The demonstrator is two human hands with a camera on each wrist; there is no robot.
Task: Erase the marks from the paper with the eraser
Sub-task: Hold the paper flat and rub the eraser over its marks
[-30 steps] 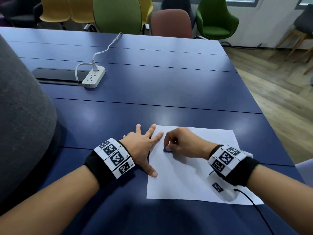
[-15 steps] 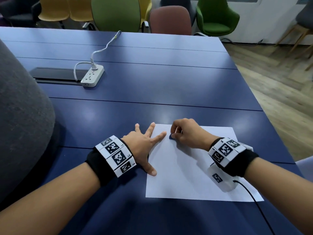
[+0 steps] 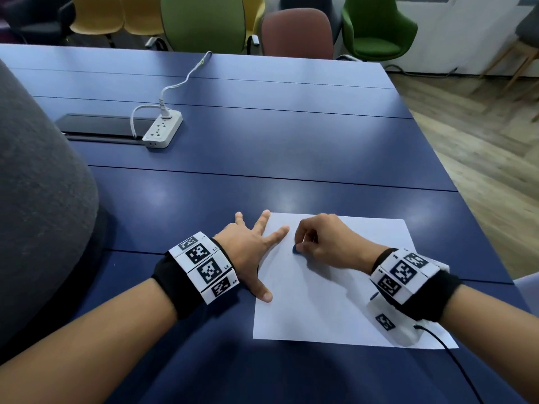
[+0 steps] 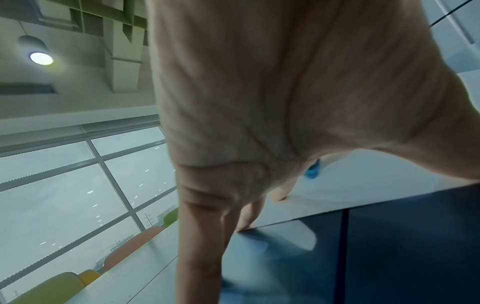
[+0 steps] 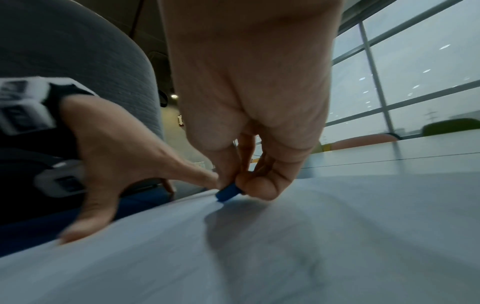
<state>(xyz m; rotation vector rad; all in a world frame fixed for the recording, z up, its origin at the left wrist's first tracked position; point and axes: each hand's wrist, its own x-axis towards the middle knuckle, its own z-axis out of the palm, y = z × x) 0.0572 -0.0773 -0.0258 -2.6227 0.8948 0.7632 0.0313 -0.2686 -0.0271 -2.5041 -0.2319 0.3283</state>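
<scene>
1. Two of our hands work at one white sheet of paper (image 3: pixel 335 290) on a dark blue table (image 3: pixel 262 158): our left hand (image 3: pixel 248 252) lies flat with fingers spread and straight, holding nothing, thumb and forefinger pressing on the sheet's left edge while the other fingers rest on the tabletop beside it.
2. Our right hand (image 3: pixel 326 243) is curled, thumb and fingertips pinching a small blue eraser (image 3: pixel 296 249) whose lower end touches the paper in the sheet's upper left part, just beside our left forefinger.
3. From the right wrist view we see the eraser (image 5: pixel 227 193) as a short blue block, tilted, only its tip showing below the fingertips (image 5: pixel 259 187) and casting a dark shadow on the sheet (image 5: pixel 285 246).
4. From the left wrist view we see the same blue tip (image 4: pixel 311 171) past our left palm (image 4: pixel 285 92).
5. Marks on the paper are too faint for us to make out.
6. Farther off on the table lies a white power strip (image 3: pixel 163 131) with its cable plugged in, and coloured chairs (image 3: pixel 297 33) stand along the far side.
</scene>
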